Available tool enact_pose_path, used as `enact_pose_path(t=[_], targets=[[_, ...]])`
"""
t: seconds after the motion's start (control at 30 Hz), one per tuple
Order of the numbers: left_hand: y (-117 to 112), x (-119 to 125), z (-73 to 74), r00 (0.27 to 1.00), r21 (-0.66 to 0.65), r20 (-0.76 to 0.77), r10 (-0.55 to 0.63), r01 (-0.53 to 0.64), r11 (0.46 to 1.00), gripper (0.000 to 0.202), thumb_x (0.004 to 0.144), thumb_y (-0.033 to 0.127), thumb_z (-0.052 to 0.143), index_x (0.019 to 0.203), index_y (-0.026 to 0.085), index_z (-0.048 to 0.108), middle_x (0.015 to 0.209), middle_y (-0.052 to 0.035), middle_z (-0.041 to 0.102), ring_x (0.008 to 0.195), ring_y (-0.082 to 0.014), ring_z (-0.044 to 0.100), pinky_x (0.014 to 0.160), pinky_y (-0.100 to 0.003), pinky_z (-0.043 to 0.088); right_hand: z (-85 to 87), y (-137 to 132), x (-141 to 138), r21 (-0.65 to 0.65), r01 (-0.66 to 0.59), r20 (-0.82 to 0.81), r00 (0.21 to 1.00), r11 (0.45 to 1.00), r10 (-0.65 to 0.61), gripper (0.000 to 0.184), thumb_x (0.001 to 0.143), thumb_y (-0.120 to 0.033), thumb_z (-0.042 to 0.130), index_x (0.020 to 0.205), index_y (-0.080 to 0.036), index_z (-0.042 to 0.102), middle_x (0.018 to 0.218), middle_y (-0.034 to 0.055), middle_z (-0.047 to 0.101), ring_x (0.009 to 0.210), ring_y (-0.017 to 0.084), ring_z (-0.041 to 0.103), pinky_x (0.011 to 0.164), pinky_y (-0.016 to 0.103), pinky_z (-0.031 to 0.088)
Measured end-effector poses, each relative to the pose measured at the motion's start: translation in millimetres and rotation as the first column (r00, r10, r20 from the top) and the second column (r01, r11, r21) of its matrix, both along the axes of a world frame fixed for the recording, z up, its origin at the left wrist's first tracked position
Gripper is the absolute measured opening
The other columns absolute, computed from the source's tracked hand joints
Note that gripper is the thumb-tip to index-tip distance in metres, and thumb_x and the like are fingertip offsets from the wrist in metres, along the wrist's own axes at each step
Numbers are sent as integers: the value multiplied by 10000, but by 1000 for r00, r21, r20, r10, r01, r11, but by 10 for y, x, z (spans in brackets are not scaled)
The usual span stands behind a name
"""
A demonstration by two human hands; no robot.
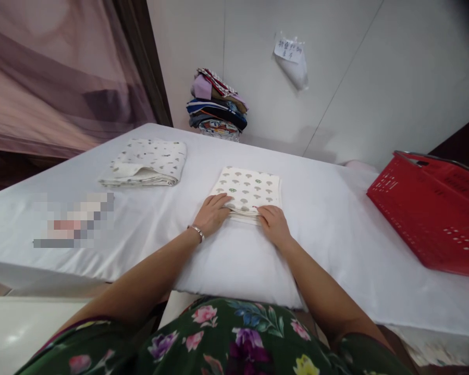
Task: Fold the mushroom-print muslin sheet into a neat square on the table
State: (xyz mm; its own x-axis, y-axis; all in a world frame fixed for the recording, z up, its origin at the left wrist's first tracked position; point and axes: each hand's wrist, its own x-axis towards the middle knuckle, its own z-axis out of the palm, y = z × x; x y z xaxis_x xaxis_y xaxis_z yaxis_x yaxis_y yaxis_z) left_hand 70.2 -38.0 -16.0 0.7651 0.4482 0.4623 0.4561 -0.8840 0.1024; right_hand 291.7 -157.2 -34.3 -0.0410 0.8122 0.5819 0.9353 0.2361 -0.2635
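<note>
Centrally lay a folded cream mushroom-print cloth (247,190). Its near edge was pinched by left hand (212,213) and right hand (273,224), likely to hold the layers aligned.

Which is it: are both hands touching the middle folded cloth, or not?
Touching. The head view shows left hand and right hand fingers resting on the folded cloth at its near edge.

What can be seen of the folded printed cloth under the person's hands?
The folded printed cloth is cream-white with rows of small green and grey motifs. It looks like soft fabric, folded into a neat rectangle; several layers show at its near edge. It lies flat on the white sheet. The left hand rests flat on its near left corner; the right hand touches its near right edge, fingers curled.
</note>
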Motion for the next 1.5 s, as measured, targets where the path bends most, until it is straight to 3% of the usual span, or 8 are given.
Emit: enact_pose_path(t=[0.2,0.4,0.7,0.87,1.07,1.17,1.33,1.5], targets=[[18,-12,-13,996,-40,84,-12,15,999,216,870,252,449,857,240,664,1247,-47,567,1183,-216,475,967,-424,386,36,-17,-31,-65,16,53,999,998,-12,357,860,-243,506,1216,-232,531,1140,84,588,1070,245,501,928,427,377],[48,-72,-30,980,-51,185,66,-58,997,109,790,205,539,886,186,586,1209,-101,577,1147,-217,498,937,-404,418,-16,77,20,-36,74,-30,997,997,-75,264,879,-245,486,1124,-239,586,1035,57,645,970,229,544,850,393,405],[-53,26,-25,999,34,46,-7,6,999,203,829,186,478,786,235,670,1278,-44,547,1269,-241,398,1008,-472,350,0,150,52,-75,166,-119,978,983,-174,261,885,-305,470,1096,-234,605,1024,62,661,914,228,590,800,388,449],[-53,141,-55,1000,63,26,0,-2,998,223,857,210,464,863,259,681,1330,-25,511,1302,-238,362,1040,-471,315,18,154,40,-51,163,-146,975,985,-169,241,881,-300,480,1069,-235,616,999,61,674,874,227,601,775,383,460],[-25,284,-49,1000,76,11,-5,4,997,154,829,224,521,835,222,675,1385,-56,450,1324,-279,325,1053,-524,282,-9,164,33,-26,178,-123,976,984,-180,247,882,-308,483,1071,-214,612,1010,70,671,893,230,596,793,380,454],[-36,323,-17,1000,83,-2,-10,11,996,212,848,182,468,777,204,667,1355,-59,486,1328,-281,322,1069,-541,251,-28,163,32,-21,186,-99,977,982,-187,255,886,-310,477,1083,-210,606,1015,73,667,897,231,589,792,377,449],[-118,252,53,997,99,12,-73,71,993,234,861,175,422,830,200,652,1296,-52,541,1314,-240,352,1093,-501,249,-43,153,29,-14,182,-73,981,983,-182,261,891,-289,472,1108,-209,591,1027,73,653,936,223,567,819,358,427],[-122,197,30,997,64,17,-80,79,995,196,835,199,449,839,198,645,1297,-64,532,1312,-252,349,1089,-503,255,32,77,-50,-67,125,49,991,990,-122,285,887,-233,459,1150,-206,565,1085,72,625,1005,206,522,870,344,381]])
